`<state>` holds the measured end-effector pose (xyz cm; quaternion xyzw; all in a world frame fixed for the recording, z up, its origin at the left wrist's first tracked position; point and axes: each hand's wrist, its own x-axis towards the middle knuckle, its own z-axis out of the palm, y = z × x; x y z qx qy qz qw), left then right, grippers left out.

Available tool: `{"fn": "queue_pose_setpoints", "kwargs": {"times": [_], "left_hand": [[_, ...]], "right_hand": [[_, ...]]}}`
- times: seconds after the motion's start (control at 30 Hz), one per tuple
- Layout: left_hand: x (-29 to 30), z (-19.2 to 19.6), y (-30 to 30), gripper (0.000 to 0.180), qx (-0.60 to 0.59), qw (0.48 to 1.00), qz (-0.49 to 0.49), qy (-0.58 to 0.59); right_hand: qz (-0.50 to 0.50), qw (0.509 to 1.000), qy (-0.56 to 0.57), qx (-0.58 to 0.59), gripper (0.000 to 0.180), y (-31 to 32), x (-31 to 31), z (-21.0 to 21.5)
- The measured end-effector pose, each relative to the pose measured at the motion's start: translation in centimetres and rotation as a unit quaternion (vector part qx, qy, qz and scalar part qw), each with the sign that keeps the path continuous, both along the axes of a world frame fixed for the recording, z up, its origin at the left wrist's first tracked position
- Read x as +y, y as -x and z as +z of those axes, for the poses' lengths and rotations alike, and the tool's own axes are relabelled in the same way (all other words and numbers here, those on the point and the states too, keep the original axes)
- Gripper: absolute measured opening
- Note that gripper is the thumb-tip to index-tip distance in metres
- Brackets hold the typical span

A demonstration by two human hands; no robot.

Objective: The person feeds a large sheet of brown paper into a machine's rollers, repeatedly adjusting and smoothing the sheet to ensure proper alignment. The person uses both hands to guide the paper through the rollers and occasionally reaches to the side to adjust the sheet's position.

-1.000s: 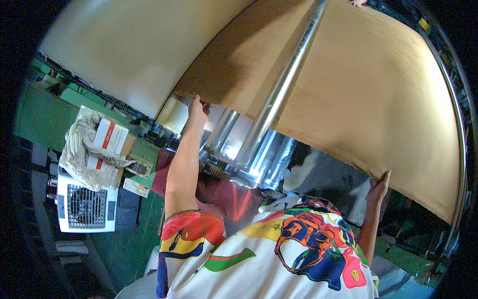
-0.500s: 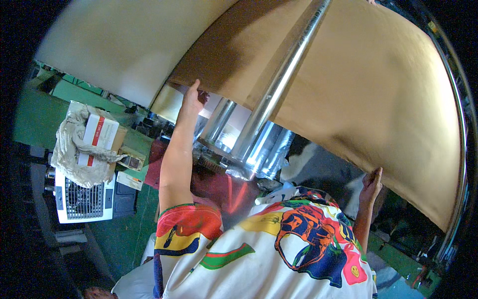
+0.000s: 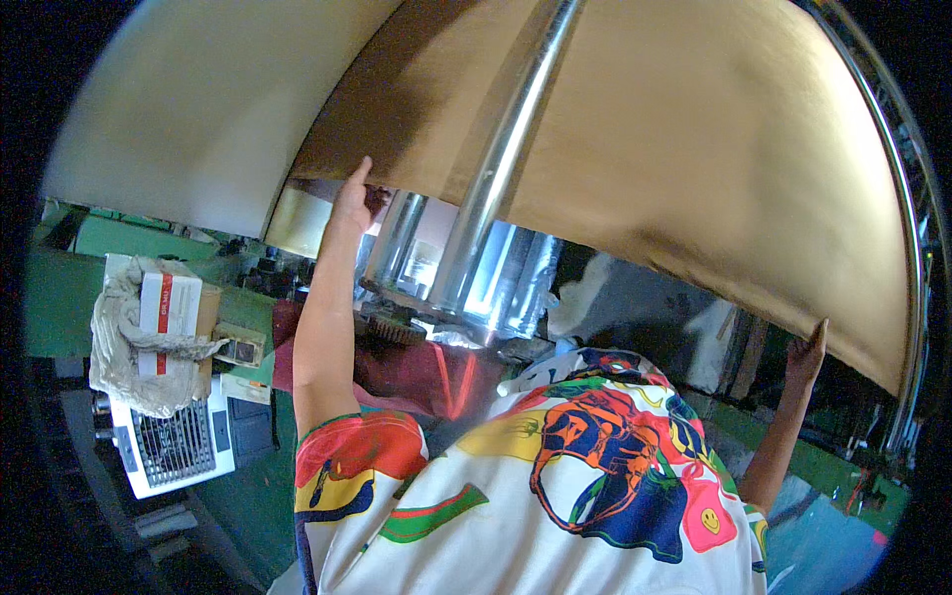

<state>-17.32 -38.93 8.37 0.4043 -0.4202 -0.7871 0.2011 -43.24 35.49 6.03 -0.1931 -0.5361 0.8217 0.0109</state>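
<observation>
A wide golden-brown sheet hangs across the upper view, its lower edge curving down to the right. My left hand is closed on this edge at the left, thumb up on the near face and fingers partly hidden beneath. Far to the right, my right hand grips the same edge between its thumb and curled fingers. Between my hands, a long shiny metal roller slants over the sheet. Shorter metal rollers show below the edge, close to my left hand.
A paler sheet spans the upper left. On a green machine frame sit a white box with a red stripe and a bundled whitish rag. A white grilled unit stands below. Dark red cloth lies under the rollers.
My right hand has moved right along the sheet's edge, so my arms are wider apart. My left hand keeps its place on the edge, while the whole view has shifted a little.
</observation>
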Motion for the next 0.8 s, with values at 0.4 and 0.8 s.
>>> {"fn": "queue_pose_setpoints", "kwargs": {"times": [0.4,0.8], "left_hand": [[-1.4,0.2,-0.3,0.026,-0.018,0.995,0.081,0.051],[4.3,3.6,2.4,0.027,-0.147,0.984,0.031,0.092]], "right_hand": [[-0.016,0.999,-0.014,0.035,0.04,-1.0,-3.4,0.5],[-0.009,0.998,-0.02,0.062,0.038,-3.1,-4.6,-1.5]]}}
